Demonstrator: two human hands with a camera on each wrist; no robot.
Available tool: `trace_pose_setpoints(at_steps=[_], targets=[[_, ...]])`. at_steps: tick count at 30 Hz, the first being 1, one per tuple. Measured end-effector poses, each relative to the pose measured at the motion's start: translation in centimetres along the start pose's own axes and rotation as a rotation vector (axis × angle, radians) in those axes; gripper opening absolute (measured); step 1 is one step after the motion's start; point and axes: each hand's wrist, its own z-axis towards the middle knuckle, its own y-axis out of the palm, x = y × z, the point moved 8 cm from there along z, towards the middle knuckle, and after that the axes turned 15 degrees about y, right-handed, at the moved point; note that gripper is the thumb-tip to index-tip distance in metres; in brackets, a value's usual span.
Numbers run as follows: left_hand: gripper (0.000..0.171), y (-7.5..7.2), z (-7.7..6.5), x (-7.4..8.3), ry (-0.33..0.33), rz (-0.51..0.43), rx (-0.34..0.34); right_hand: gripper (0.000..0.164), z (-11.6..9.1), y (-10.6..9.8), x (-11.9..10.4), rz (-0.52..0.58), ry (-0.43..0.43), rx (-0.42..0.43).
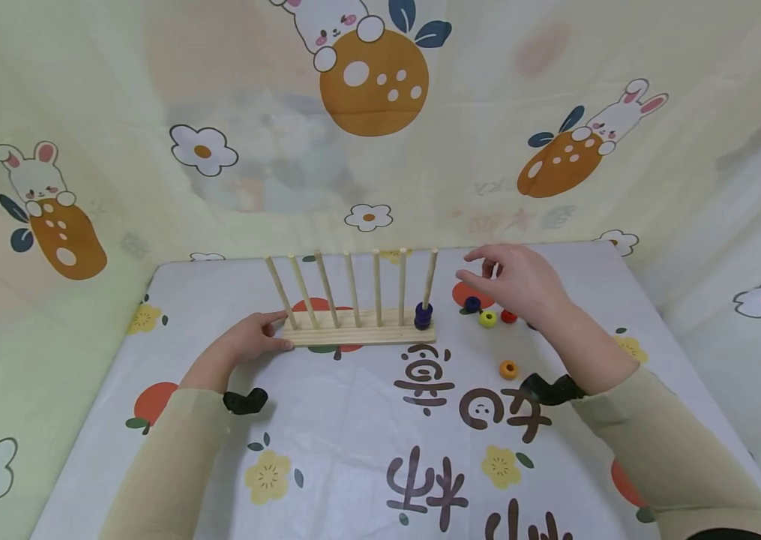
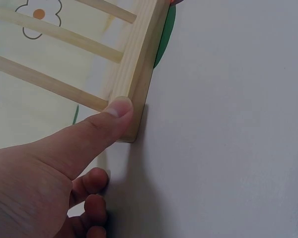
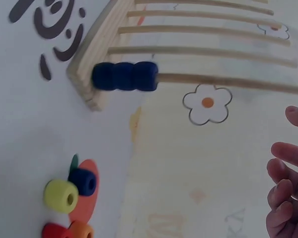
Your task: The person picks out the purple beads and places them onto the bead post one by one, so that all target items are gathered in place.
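Note:
A wooden peg rack point(image 1: 360, 328) with a row of upright pegs stands on the table. Three dark blue beads point(image 3: 124, 76) are stacked at the bottom of its rightmost peg. My left hand point(image 1: 251, 339) holds the rack's left end, thumb point(image 2: 120, 107) against the base edge. To the right of that peg, my right hand point(image 1: 522, 279) is raised with fingers loosely bent and nothing between them. Below it lie a loose blue bead point(image 1: 472, 304), a yellow bead point(image 1: 487, 319) and a red bead point(image 1: 508, 316). The right hand and wrist may hide others.
An orange bead point(image 1: 508, 370) lies apart, nearer to me. The right wrist view shows another orange bead point(image 3: 81, 230) beside the red one. A patterned cloth point(image 1: 340, 420) covers the table, and a printed curtain point(image 1: 272, 202) hangs behind the rack and along both sides.

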Motion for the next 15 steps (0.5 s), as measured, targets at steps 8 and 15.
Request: trace_pose_setpoints(at_steps=[8,15], targets=[[0.078,-0.1,-0.2,0.3,0.001,-0.010,0.002,0.055,0.1,0.7,3.8,-0.039,0.042,-0.056],[0.078,-0.2,-0.1,0.1,0.006,-0.007,0.006,0.060,0.3,1.5,7.5,-0.076,0.081,-0.082]])
